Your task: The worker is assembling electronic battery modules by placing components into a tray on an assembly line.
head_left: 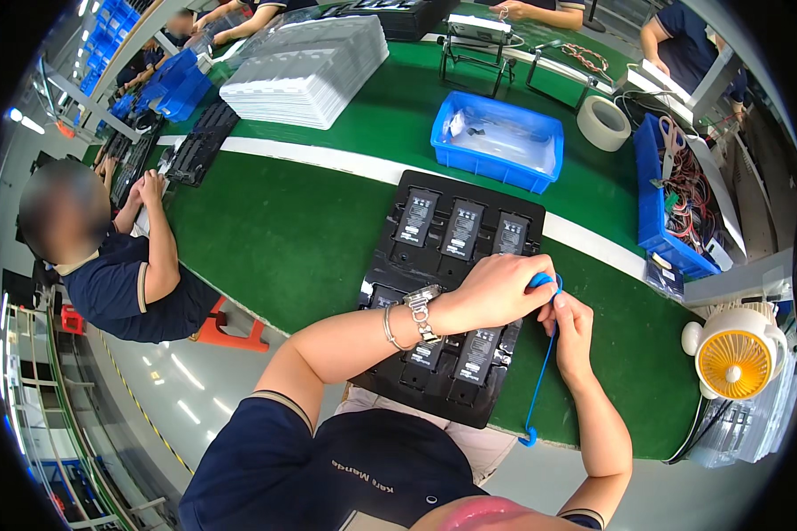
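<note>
A thin blue cord (545,380) with a thicker blue piece near its top is gripped between my two hands, over the right edge of a black tray (376,265). My left hand (502,290) reaches across the tray, closed round the thick blue part. Just to its right, my right hand (570,329) pinches the cord with fingers bent. From there the cord hangs down to a small blue curled end (529,436) at the table edge. Flat black labelled packs (461,232), like batteries, lie in the tray's slots; my left forearm hides some.
Behind the tray stands a blue bin (496,173). A tape roll (604,123), a blue box of wires and scissors (655,217) and a small fan (733,363) are on the right. Stacked white trays (305,75) stand far left. A co-worker (124,274) sits at left.
</note>
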